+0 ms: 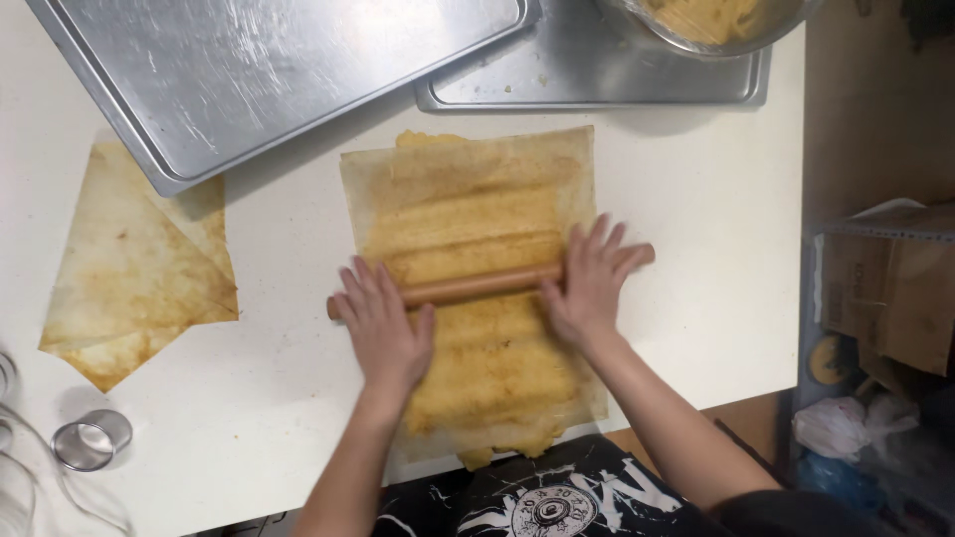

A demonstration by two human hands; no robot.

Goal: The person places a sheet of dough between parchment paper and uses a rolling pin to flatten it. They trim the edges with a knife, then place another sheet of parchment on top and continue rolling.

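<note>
From the head camera, a white table (249, 398) carries two metal baking trays along its far edge: a large empty tray (269, 70) set at an angle, and a second tray (597, 85) behind it on which stands a metal bowl (716, 25) holding yellowish dough under a clear film. At the left lies a stack of stained baking papers (129, 268), and near the front left corner a small round metal cutter (92, 440) beside some clear plastic. A cardboard box (895, 288) and bags sit on a shelf off to the right. In the middle, a yellow sheet of dough (487, 368) lies flattened under a translucent paper (468, 179), spilling past its near edge. A wooden rolling pin (477, 285) lies across it. The left hand (383, 323) and the right hand (592, 283) press down on the pin's two ends, fingers spread flat and open rather than curled around it.
</note>
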